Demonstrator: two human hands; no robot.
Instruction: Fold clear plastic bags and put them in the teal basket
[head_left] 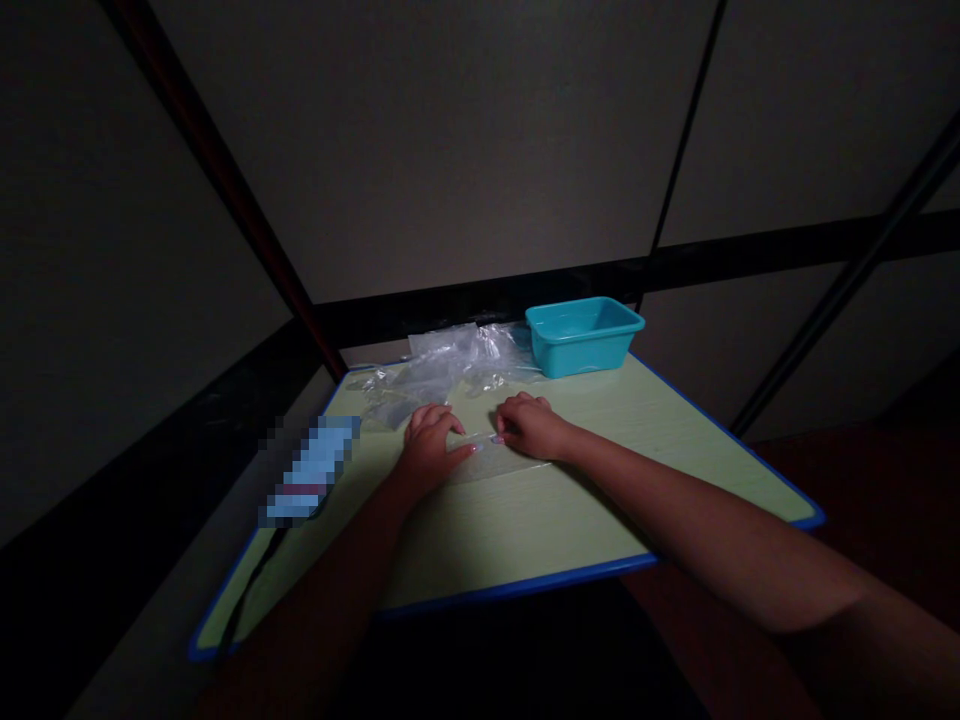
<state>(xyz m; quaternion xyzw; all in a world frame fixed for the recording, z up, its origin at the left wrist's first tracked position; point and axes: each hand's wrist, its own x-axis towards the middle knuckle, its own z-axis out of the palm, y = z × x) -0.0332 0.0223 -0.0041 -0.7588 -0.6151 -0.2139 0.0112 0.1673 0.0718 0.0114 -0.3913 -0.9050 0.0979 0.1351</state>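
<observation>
A clear plastic bag point(495, 461) lies flat on the light green table point(525, 535), beneath and between my hands. My left hand point(433, 447) rests at the bag's left end, its thumb stretched out along the upper edge and its fingers apart. My right hand point(531, 425) is at the bag's upper edge, fingers curled and pinched together close to the left thumb. What the right fingertips grip is too small to make out for certain; the edge of the bag is right there.
Behind my hands lies a loose pile of clear plastic bags point(442, 365). A turquoise bin point(585, 350) stands at the back right. A blurred, light blue object point(315, 470) with a dark strap sits at the left edge. Wall panels point(465, 150) rise behind the table.
</observation>
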